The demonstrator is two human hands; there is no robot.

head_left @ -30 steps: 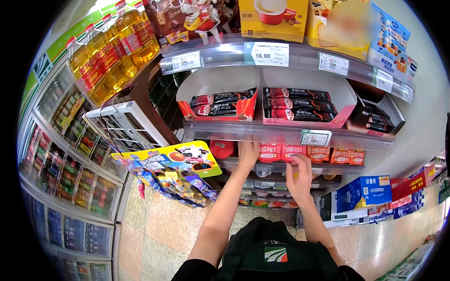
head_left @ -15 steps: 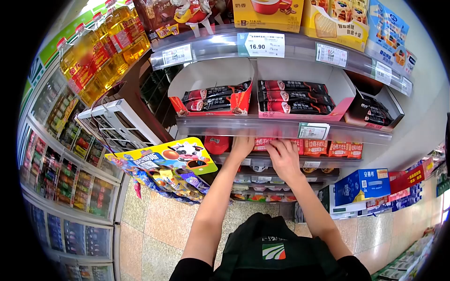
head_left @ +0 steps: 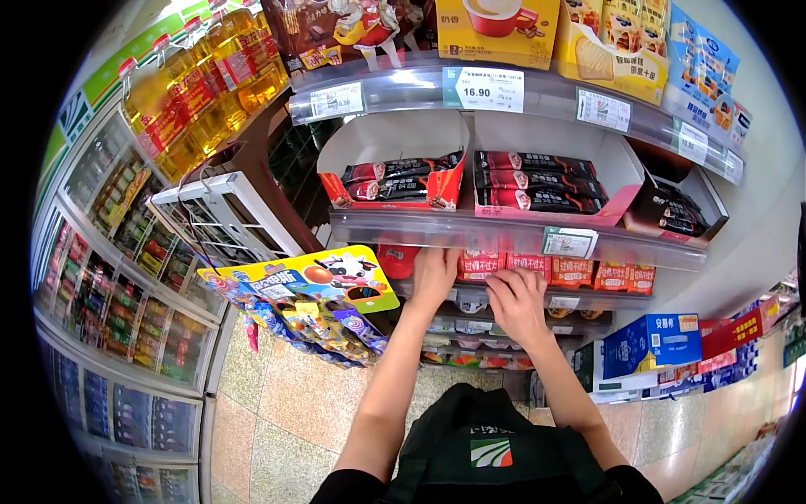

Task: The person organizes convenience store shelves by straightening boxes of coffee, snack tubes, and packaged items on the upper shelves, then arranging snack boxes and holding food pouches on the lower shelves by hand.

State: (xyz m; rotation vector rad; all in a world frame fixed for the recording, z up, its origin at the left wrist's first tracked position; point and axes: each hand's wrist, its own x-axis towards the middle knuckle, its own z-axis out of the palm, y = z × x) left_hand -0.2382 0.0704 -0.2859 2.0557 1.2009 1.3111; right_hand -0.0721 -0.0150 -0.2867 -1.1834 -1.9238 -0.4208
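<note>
A row of small red packets with white lettering [head_left: 482, 265] stands on the shelf under the coffee-stick boxes. My left hand [head_left: 435, 275] reaches up beside the row's left end, its fingers stretched out and their tips partly hidden under the upper shelf's lip. Left of it is a round red package [head_left: 396, 261]. My right hand [head_left: 517, 304] lies at the front edge of the shelf [head_left: 558, 291], just below the packets, with its fingers apart and lightly bent. I see nothing held in it.
Above are open boxes of black stick packs [head_left: 382, 186] and a clear shelf lip [head_left: 504, 228]. A yellow hanging card with candy [head_left: 348, 277] juts out at left. Oil bottles [head_left: 180, 109] stand behind it. A blue carton [head_left: 651, 346] is at lower right.
My right hand has drawn back and down from the packets to the shelf edge, uncovering more of them. My left hand stays near the row's left end. The view has shifted slightly.
</note>
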